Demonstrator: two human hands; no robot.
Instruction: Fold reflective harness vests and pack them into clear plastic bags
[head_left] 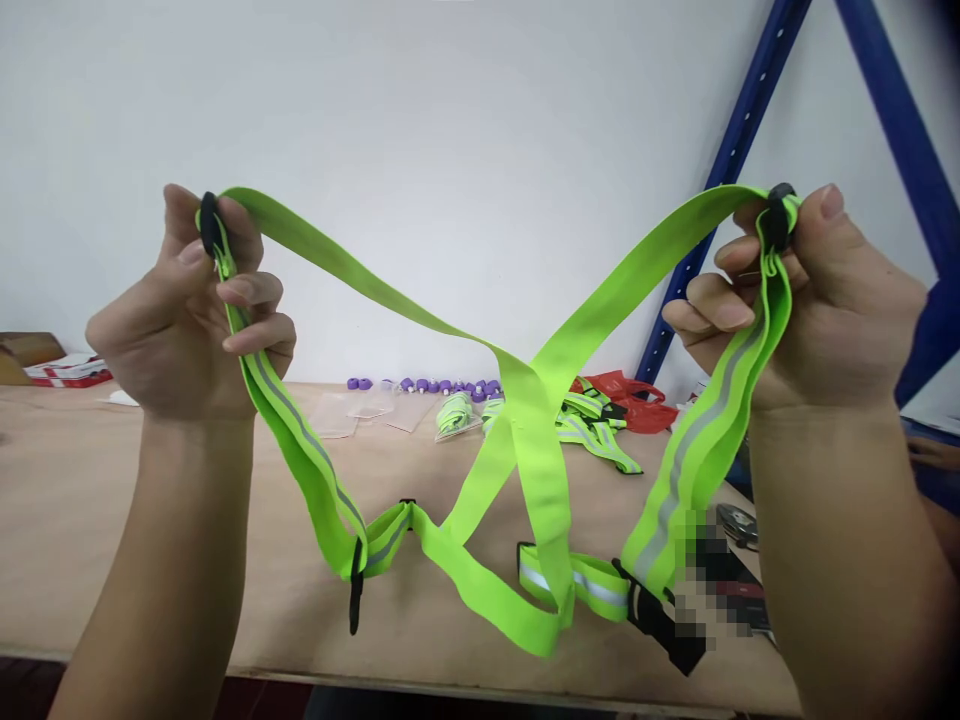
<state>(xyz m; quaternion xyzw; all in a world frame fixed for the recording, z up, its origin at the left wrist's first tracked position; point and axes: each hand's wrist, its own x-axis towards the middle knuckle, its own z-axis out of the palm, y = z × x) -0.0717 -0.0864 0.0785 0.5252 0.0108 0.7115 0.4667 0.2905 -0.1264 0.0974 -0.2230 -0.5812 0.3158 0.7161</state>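
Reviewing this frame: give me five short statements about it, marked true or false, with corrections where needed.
1. The left hand and the right hand both hold the green harness. True.
2. The left hand's fingers are clear of any strap. False: they grip one at a black slider.
3. Small purple items sit toward the back of the table. True.
4. The red bag lies left of the purple items. False: the red bag lies to their right.
5. Two green straps cross in the middle. True.
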